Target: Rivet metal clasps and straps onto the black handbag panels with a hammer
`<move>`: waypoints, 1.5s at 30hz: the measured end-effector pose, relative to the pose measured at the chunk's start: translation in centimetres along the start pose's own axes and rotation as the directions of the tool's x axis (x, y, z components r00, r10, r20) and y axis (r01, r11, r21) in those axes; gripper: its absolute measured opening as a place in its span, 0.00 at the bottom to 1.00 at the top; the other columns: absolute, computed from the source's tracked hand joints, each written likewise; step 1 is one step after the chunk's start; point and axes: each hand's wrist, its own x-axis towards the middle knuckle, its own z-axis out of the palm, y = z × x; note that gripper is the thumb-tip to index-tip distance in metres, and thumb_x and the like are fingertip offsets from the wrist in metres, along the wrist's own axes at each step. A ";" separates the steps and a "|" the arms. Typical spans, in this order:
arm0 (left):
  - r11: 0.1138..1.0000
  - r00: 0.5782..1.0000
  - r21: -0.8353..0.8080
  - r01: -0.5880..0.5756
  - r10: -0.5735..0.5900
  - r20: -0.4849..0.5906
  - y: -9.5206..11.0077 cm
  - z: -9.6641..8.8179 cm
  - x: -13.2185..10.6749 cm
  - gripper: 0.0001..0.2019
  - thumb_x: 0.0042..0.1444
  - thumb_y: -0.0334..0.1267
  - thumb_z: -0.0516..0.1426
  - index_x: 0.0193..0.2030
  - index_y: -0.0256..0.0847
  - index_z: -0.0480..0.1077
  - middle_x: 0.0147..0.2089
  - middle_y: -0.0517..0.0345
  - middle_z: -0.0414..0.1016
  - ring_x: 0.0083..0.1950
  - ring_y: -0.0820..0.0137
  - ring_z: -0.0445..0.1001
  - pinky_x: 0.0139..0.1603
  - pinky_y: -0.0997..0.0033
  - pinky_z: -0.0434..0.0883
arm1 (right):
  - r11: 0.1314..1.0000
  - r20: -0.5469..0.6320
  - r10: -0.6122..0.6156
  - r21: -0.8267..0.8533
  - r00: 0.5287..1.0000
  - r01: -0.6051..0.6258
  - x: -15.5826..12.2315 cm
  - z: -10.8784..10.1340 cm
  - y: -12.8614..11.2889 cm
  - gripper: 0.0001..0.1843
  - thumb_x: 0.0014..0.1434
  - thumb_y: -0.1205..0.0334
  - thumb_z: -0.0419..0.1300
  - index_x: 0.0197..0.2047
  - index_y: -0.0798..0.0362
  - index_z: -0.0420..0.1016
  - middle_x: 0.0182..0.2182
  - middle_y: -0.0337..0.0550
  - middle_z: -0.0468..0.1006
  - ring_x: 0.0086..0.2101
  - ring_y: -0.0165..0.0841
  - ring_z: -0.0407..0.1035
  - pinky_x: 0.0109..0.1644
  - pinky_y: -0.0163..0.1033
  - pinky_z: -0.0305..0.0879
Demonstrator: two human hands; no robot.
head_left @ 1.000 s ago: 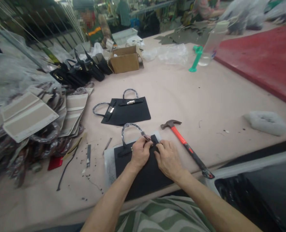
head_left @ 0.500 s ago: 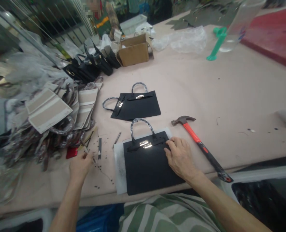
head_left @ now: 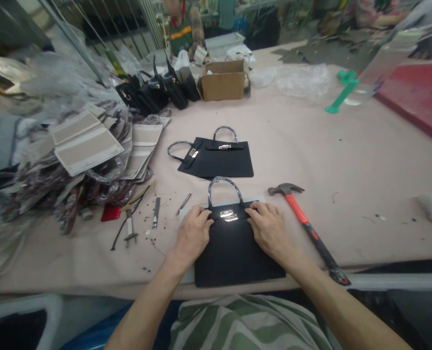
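In front of me a black handbag panel [head_left: 239,257] lies flat, with a plastic-wrapped handle [head_left: 225,180] at its top and a shiny metal clasp [head_left: 229,215] on its strap. My left hand [head_left: 196,232] is closed at the left end of the strap, thumb and fingers pinching there. At the strap's right end my right hand [head_left: 270,227] pinches the same way. Under the panel, a pale sheet [head_left: 186,214] shows at the edges. Left of my left hand lies a caliper-like metal tool [head_left: 129,227].
A claw hammer [head_left: 305,226] lies to the right. Two more black panels [head_left: 226,163] overlap beyond the handle. Beige pieces [head_left: 88,141] are heaped at left, near a flat metal tool [head_left: 156,212] and a thin rod [head_left: 184,204]. Behind stand black bags [head_left: 172,87] and a cardboard box [head_left: 223,82].
My left hand has let go of the caliper-like tool and moved right onto the panel's strap. My right hand stays at the strap's right end. The whole view has shifted somewhat.
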 end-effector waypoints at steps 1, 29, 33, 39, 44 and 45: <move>1.000 1.000 0.025 -0.006 0.005 0.014 0.8 0.6 0.6 0.05 0.62 0.32 0.56 0.42 0.42 0.73 0.46 0.51 0.74 0.48 0.62 0.74 0.49 0.63 0.71 | 1.000 0.015 0.002 -0.004 1.000 -0.002 0.4 -0.1 0.0 0.11 0.63 0.67 0.57 0.48 0.51 0.75 0.46 0.48 0.75 0.44 0.41 0.62 0.46 0.46 0.51; 0.910 0.931 -0.413 -0.025 -0.129 -0.341 -0.9 3.5 0.5 0.05 0.61 0.33 0.55 0.37 0.40 0.72 0.42 0.52 0.75 0.47 0.64 0.74 0.52 0.63 0.71 | 0.957 -0.226 0.241 0.218 0.944 -0.192 3.1 3.1 0.3 0.04 0.59 0.62 0.57 0.33 0.49 0.65 0.29 0.42 0.72 0.33 0.37 0.63 0.40 0.43 0.53; 0.897 0.902 -0.438 0.060 -0.237 -0.362 -1.3 2.9 0.4 0.06 0.62 0.34 0.54 0.37 0.40 0.73 0.41 0.52 0.76 0.46 0.66 0.75 0.51 0.65 0.72 | 0.968 -0.281 0.208 0.195 0.937 -0.156 3.2 2.7 -0.1 0.04 0.60 0.63 0.57 0.39 0.51 0.68 0.35 0.45 0.74 0.37 0.38 0.65 0.42 0.43 0.56; 0.881 0.845 -0.173 0.441 -0.473 -0.250 -7.2 -0.8 2.4 0.07 0.57 0.36 0.56 0.35 0.40 0.75 0.36 0.52 0.78 0.38 0.64 0.76 0.43 0.67 0.71 | 0.999 -0.370 0.046 0.016 0.928 -0.044 3.1 2.0 -0.6 0.03 0.62 0.61 0.58 0.38 0.52 0.69 0.39 0.47 0.75 0.40 0.40 0.65 0.46 0.45 0.55; 0.793 0.801 0.116 0.598 -0.593 -0.081 -13.1 -5.3 3.6 0.10 0.56 0.41 0.56 0.34 0.42 0.78 0.35 0.50 0.81 0.41 0.60 0.78 0.41 0.66 0.68 | 0.998 -0.386 0.051 -0.014 0.921 -0.062 3.1 2.2 -0.3 0.04 0.62 0.61 0.58 0.37 0.51 0.70 0.37 0.48 0.76 0.39 0.41 0.65 0.46 0.47 0.55; 0.769 0.783 0.161 0.619 -0.619 -0.054 -13.9 -5.9 3.6 0.11 0.56 0.43 0.57 0.33 0.42 0.78 0.35 0.49 0.81 0.41 0.59 0.78 0.40 0.66 0.68 | 0.998 -0.385 0.053 -0.019 0.921 -0.066 3.1 2.3 -0.2 0.04 0.62 0.60 0.57 0.37 0.51 0.70 0.37 0.49 0.76 0.39 0.42 0.65 0.45 0.47 0.55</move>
